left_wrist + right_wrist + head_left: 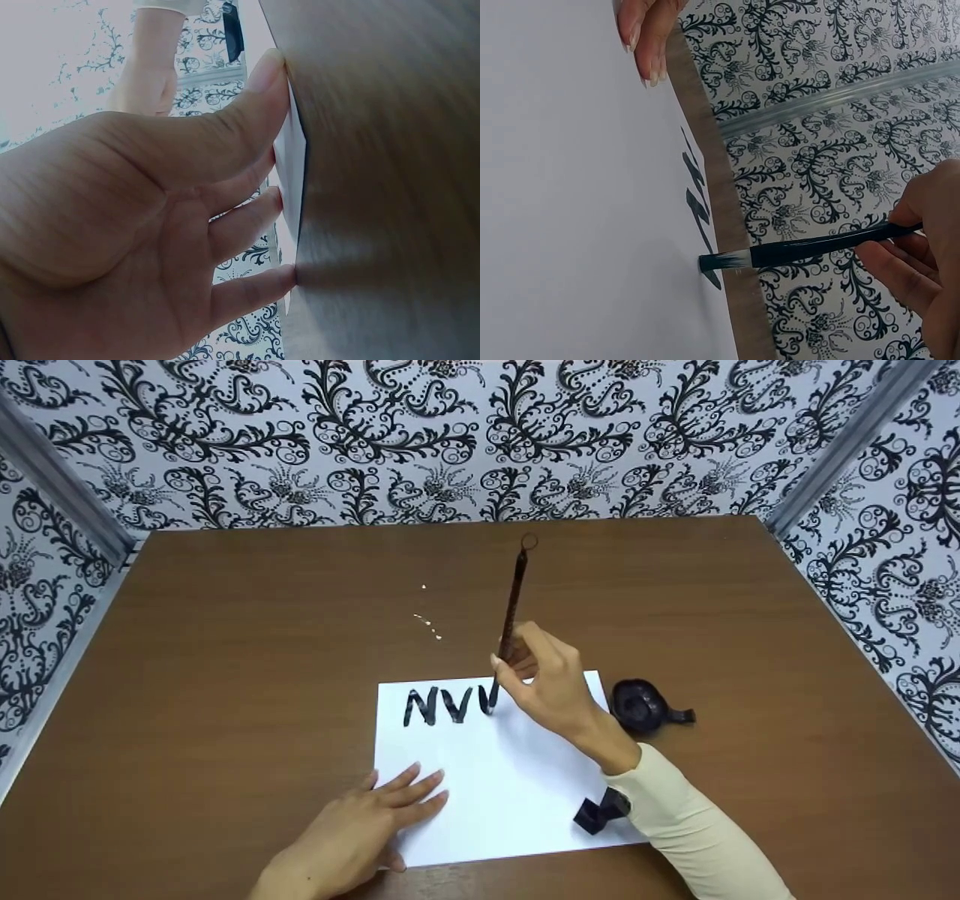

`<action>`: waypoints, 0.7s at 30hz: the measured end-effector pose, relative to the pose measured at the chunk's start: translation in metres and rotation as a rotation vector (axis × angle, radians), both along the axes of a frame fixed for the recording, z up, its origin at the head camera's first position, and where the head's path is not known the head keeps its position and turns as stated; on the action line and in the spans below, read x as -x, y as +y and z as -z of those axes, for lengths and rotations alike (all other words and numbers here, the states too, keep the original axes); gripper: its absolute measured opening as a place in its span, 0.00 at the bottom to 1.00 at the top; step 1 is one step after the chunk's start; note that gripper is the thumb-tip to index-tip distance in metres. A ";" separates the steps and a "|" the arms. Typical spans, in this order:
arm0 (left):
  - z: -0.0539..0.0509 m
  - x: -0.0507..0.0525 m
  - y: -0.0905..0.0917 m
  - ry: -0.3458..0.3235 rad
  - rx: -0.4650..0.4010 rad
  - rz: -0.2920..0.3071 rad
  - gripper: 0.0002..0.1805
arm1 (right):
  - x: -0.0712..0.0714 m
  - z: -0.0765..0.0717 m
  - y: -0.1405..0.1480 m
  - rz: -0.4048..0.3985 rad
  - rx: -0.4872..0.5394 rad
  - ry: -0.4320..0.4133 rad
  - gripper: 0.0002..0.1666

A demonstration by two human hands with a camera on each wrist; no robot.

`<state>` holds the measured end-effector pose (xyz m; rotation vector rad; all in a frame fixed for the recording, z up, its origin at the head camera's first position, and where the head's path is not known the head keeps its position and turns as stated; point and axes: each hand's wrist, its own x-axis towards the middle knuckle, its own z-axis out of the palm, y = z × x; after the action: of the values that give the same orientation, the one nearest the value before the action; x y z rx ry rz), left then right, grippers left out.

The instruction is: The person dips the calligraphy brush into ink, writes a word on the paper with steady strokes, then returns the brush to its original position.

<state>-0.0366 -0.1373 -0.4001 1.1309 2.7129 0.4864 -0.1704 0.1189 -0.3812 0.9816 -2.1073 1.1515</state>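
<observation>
Brush (513,598) is in my right hand (553,679), pinched between thumb and fingers partway down the handle, standing nearly upright with a slight lean and the loop end up top. Its dark tip is touching the paper (480,825) near the top edge, right at the 3rd of 3 bold black marks (420,707) in a row; the first 2 look like an N and a V. My left hand (352,825) lies on the paper's lower left part, fingers straight and spread, not gripping anything, thumb down by the bottom edge. Just past the right edge of the sheet there's a small round black dish (637,706) with a stubby handle. 2 dark blocks (590,816) sit near the lower right corner, 1 of them partly behind my cream sleeve (705,825). Some tiny white specks (428,623) are on the brown table (225,660) beyond the sheet, and black-and-white patterned wallpaper (390,450) runs behind it.
</observation>
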 end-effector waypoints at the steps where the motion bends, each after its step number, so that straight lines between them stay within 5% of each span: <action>1: 0.000 0.000 0.000 0.005 0.003 -0.001 0.44 | 0.000 0.000 0.000 -0.002 -0.004 0.000 0.10; 21: 0.000 0.000 0.001 -0.063 -0.020 -0.021 0.43 | -0.008 -0.007 -0.002 -0.026 -0.061 -0.009 0.10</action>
<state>-0.0368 -0.1364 -0.3997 1.0737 2.6748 0.5435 -0.1620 0.1168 -0.3744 1.0364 -2.1542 1.1121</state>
